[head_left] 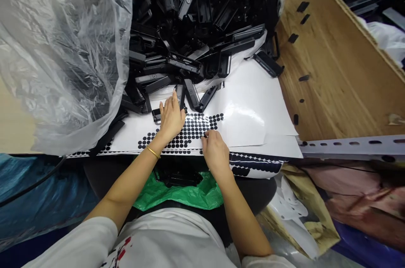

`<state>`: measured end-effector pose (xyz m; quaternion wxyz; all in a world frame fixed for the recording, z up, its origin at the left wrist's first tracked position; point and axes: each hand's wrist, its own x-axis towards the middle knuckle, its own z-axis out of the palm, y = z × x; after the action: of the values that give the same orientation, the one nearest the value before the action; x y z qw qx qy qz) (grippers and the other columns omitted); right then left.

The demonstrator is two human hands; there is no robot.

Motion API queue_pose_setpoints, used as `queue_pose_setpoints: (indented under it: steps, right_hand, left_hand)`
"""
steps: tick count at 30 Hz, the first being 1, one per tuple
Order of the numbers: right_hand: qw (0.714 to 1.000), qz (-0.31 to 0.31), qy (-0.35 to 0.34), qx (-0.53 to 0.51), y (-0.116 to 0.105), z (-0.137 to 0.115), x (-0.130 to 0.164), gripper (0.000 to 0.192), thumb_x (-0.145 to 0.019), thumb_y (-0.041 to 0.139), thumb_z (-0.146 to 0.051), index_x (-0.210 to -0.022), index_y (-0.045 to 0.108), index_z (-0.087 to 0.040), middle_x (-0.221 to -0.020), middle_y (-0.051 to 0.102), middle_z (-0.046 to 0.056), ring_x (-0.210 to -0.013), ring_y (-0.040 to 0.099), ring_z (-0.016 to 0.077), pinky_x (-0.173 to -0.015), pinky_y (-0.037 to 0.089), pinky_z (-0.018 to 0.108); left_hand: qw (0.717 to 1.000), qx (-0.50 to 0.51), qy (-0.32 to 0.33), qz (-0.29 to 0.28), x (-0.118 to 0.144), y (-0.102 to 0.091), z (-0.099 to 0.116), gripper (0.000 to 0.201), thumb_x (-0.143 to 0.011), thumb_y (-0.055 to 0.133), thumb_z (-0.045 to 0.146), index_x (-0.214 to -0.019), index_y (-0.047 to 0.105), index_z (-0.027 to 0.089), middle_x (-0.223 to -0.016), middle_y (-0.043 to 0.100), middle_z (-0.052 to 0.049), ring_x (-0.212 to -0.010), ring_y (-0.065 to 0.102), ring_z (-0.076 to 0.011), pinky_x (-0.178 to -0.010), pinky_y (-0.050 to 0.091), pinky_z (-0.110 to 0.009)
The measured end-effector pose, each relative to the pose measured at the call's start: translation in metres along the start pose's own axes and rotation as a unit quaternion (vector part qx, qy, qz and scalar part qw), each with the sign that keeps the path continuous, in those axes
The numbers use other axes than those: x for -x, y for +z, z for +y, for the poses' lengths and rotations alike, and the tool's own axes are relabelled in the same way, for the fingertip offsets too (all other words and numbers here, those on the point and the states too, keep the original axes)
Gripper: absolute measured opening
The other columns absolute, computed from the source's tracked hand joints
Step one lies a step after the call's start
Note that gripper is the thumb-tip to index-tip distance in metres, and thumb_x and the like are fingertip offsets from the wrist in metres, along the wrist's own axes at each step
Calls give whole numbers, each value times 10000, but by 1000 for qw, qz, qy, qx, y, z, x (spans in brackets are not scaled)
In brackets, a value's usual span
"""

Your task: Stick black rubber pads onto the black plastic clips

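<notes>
My left hand (172, 118) is over the white sheet, its fingers on a black plastic part (180, 94) at the front of a heap. The palm hides some of that part, and another dark piece (156, 115) shows left of the fingers. Lower right, my right hand (216, 150) is closed in a pinch at the edge of the rows of round black stickers (196, 124). A small dark bit, seemingly one sticker (205, 135), shows at its fingertips. The backing sheet (243, 122) lies flat beneath both hands.
A large heap of black plastic parts (186, 61) fills the back. Clear plastic bagging (79, 57) hangs at left. A wooden panel (335, 61) with black stickers on it stands at right. Below the table edge, a green bag (177, 196) lies on my lap with a black part in it.
</notes>
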<state>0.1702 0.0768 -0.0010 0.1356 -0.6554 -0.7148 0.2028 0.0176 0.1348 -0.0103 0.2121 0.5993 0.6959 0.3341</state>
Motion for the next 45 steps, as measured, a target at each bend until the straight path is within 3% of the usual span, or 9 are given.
queue_pose_setpoints:
  steps: [5,8,10,14,17,21,28,41,45]
  right_hand:
    - [999,-40,9,13,4,5,-7,71,-876,474,-185,-826,524,-177,-854,593,90,-698,547,195,-593,369,293]
    - [1000,-22,7,-15,2,8,-8,25,-853,505,-190,-832,517,-183,-864,591,83,-717,547,198,-608,385,297]
    - [999,-24,1,-34,2,11,-9,61,-848,509,-202,-787,507,-193,-816,585,67,-699,539,195,-618,395,302]
    - [997,-18,-2,-70,3,14,-10,33,-833,496,-183,-802,505,-191,-821,595,73,-734,552,205,-675,423,325]
    - [997,-11,21,-74,2,14,-13,56,-811,466,-148,-798,502,-188,-831,599,85,-733,552,207,-673,426,333]
    - [987,-20,16,-158,-6,9,-11,94,-774,485,-163,-694,464,-209,-679,549,21,-655,530,175,-648,427,310]
    - [886,-71,62,-455,-11,-11,13,189,-797,520,-392,-741,478,-216,-585,452,-57,-453,395,88,-445,382,221]
    - [934,-33,18,-356,-10,-20,19,151,-827,477,-316,-716,470,-214,-629,506,-25,-539,482,113,-511,396,231]
    - [964,-8,-22,-266,-9,-24,19,117,-829,448,-258,-719,436,-221,-672,528,-6,-586,503,134,-568,397,260]
  left_hand:
    - [995,85,34,50,25,-9,-7,560,-802,529,195,-1347,410,142,-1185,556,-134,-1148,489,-255,-1112,203,-457]
    - [982,182,-7,42,42,-16,-6,285,-763,643,324,-1016,634,192,-863,601,-29,-850,563,-192,-982,382,-368]
    - [967,249,-59,-5,51,-18,-4,202,-736,675,385,-750,627,190,-649,529,25,-653,518,-139,-822,453,-314]
    - [874,436,-202,-74,67,-17,1,358,-725,671,467,-628,494,171,-619,540,34,-589,546,-100,-650,467,-250]
    - [785,548,-261,-122,76,-18,5,326,-721,694,441,-758,523,167,-775,642,-2,-720,643,-128,-748,508,-287]
    - [727,600,-290,-165,82,-20,9,336,-736,705,332,-975,525,180,-853,687,-31,-817,680,-174,-803,526,-346]
    - [711,613,-279,-201,90,-16,14,314,-736,703,319,-982,564,183,-772,668,9,-671,630,-111,-637,505,-225]
    - [729,602,-276,-174,98,-18,23,349,-731,699,359,-993,542,191,-795,631,12,-704,588,-111,-657,452,-222]
    - [757,584,-249,-155,99,-15,22,329,-751,688,383,-971,522,204,-785,602,29,-694,556,-95,-645,433,-203]
